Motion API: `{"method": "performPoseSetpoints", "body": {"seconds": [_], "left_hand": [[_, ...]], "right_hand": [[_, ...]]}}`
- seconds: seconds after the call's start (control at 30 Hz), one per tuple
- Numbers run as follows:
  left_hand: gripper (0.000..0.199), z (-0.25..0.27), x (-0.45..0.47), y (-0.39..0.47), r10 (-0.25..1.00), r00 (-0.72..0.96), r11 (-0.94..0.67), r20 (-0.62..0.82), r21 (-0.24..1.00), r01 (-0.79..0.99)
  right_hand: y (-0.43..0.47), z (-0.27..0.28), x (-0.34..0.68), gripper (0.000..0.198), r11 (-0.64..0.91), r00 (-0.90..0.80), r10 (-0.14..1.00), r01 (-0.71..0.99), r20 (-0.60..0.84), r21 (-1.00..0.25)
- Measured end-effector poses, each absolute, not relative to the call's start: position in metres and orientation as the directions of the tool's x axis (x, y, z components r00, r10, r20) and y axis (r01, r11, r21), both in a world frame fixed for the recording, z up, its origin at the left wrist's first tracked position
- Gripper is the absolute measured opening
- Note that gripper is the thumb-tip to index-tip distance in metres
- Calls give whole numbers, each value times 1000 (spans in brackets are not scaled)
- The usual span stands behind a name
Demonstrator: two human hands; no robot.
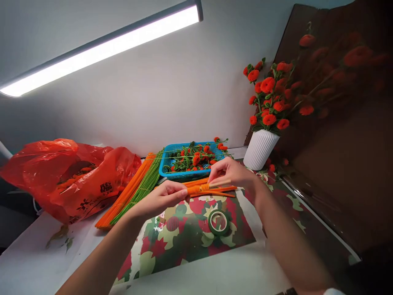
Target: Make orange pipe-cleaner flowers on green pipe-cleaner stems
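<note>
My left hand (164, 197) pinches the left end of an orange pipe cleaner coil (198, 189) that is wound round a thin wooden stick (220, 184). At the stick's bare right part, my right hand (231, 173) is closed, its fingertips close to the end of the coil. Whether those fingers also grip a loose end of pipe cleaner, I cannot tell. Just behind and below the coil lie several loose orange pipe cleaners (222, 194). A roll of green tape (218, 222) rests flat on the patterned sheet (190, 241) in front of my hands.
Behind my hands stands a blue basket (176, 175) of orange flowers with green stems. Orange pipe cleaner bundles (130, 188) and green ones (147, 186) lie left, beside a red plastic bag (89, 196). At right, a white vase (260, 149) holds orange flowers near a glossy brown panel (344, 164).
</note>
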State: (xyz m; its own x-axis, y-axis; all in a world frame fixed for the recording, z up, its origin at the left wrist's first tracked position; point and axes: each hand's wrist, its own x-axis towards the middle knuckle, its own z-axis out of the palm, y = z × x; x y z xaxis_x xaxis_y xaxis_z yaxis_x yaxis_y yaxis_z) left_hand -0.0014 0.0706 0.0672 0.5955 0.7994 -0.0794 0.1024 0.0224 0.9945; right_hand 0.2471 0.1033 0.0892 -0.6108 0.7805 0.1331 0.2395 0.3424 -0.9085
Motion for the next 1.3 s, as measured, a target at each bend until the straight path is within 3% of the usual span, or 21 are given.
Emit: {"method": "performPoseSetpoints", "body": {"seconds": [0.07, 0.13, 0.23, 0.33, 0.4, 0.47, 0.53, 0.63, 0.7, 0.9, 0.97, 1.07, 1.17, 1.3], "left_hand": [[38, 73, -7, 71, 748, 639, -128, -182, 904, 408], [38, 76, -8, 70, 804, 556, -211, -211, 773, 598], [39, 74, 0, 69, 951, 310, -209, -4, 732, 648], [35, 68, 14, 66, 984, 99, -177, 147, 840, 512], [33, 65, 23, 62, 995, 71, -92, 76, 960, 263], [35, 62, 30, 57, 989, 137, 58, -54, 998, -29], [35, 61, 33, 53, 968, 222, 159, -118, 972, -173], [33, 60, 33, 52, 932, 350, 191, -91, 946, -263], [36, 58, 30, 55, 908, 416, 169, -47, 951, -260], [40, 56, 10, 68, 786, 612, 147, -88, 988, -47], [38, 61, 3, 70, 741, 659, 115, -129, 991, 65], [37, 68, -2, 70, 715, 668, -70, -207, 929, 363], [38, 71, 1, 67, 803, 557, -203, -213, 781, 591], [40, 66, 10, 63, 911, 401, -219, -94, 713, 666]], "right_hand": [[104, 85, 246, 15, 415, -652, 757, 416, 53, -809], [103, 79, 235, 13, 506, -549, 825, 608, 136, -612], [99, 71, 212, 12, 452, -323, 890, 710, 321, -539], [92, 64, 195, 20, 409, -124, 860, 746, 494, -525], [88, 60, 190, 20, 468, 6, 750, 702, 661, -537], [86, 58, 188, 19, 533, 117, 692, 582, 712, -614], [88, 58, 189, 19, 558, 157, 762, 333, 628, -760], [97, 60, 194, 31, 412, -53, 907, -84, 417, -907], [105, 63, 202, 43, 335, -213, 909, -140, 359, -932], [119, 67, 238, 55, 217, -670, 732, 53, 126, -975], [120, 67, 246, 49, 209, -765, 645, 178, -2, -962], [119, 68, 249, 25, 252, -792, 590, 370, -161, -894], [112, 70, 240, 5, 324, -693, 689, 556, -212, -766], [96, 75, 220, 20, 360, -444, 896, 764, -31, -535]]}}
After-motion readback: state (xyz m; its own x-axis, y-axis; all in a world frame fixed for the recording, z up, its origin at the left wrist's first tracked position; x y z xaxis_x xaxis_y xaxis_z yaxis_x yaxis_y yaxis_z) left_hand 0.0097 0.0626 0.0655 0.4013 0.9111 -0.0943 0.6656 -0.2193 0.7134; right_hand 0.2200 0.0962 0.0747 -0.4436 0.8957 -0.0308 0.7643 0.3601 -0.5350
